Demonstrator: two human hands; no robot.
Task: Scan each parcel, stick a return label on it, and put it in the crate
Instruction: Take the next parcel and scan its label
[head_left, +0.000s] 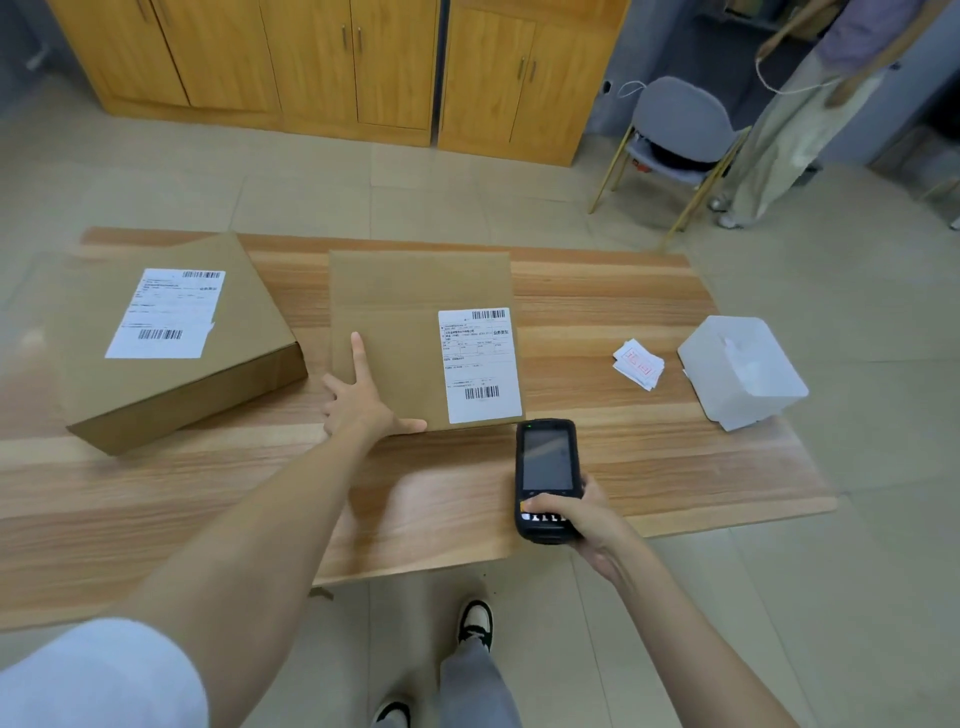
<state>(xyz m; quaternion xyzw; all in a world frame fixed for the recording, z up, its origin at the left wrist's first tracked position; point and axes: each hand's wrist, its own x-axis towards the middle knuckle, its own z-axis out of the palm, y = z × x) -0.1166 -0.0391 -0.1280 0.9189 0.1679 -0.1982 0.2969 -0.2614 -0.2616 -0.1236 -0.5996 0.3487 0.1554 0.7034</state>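
Note:
A flat brown parcel (410, 312) lies in the middle of the wooden table (623, 457), with a white shipping label (480, 364) at its right side. My left hand (361, 400) rests flat on its near left corner, fingers spread. My right hand (582, 512) grips a black handheld scanner (545, 475), held just below the label's barcode. A second, thicker parcel (171, 338) with its own white label lies at the left. A small stack of return labels (638, 362) with red print sits to the right.
A translucent white plastic crate (740, 371) stands near the table's right end. Beyond the table are wooden cabinets (322, 67), a grey chair (675, 130) and another person's legs (769, 140) at the far right. My own feet show below the table's near edge.

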